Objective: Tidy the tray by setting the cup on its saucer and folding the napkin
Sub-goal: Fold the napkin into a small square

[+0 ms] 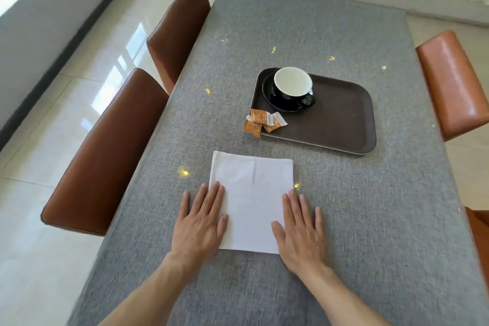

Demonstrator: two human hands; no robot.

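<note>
A white napkin [252, 193] lies folded into a flat rectangle on the grey tablecloth, near me. My left hand [201, 219] rests flat on its left edge, fingers spread. My right hand [300, 227] lies flat along its right edge, partly on the cloth. Farther back, a black cup with a white inside [292, 85] stands upright on a black saucer [270, 98] in the left part of a dark brown tray [341, 119].
Several orange sachets [260, 122] lie across the tray's front left corner and onto the grey tablecloth [291, 21]. Two brown chairs [105, 151] stand along the left side, an orange one [455, 82] at the right. Tiled floor lies beyond the left edge.
</note>
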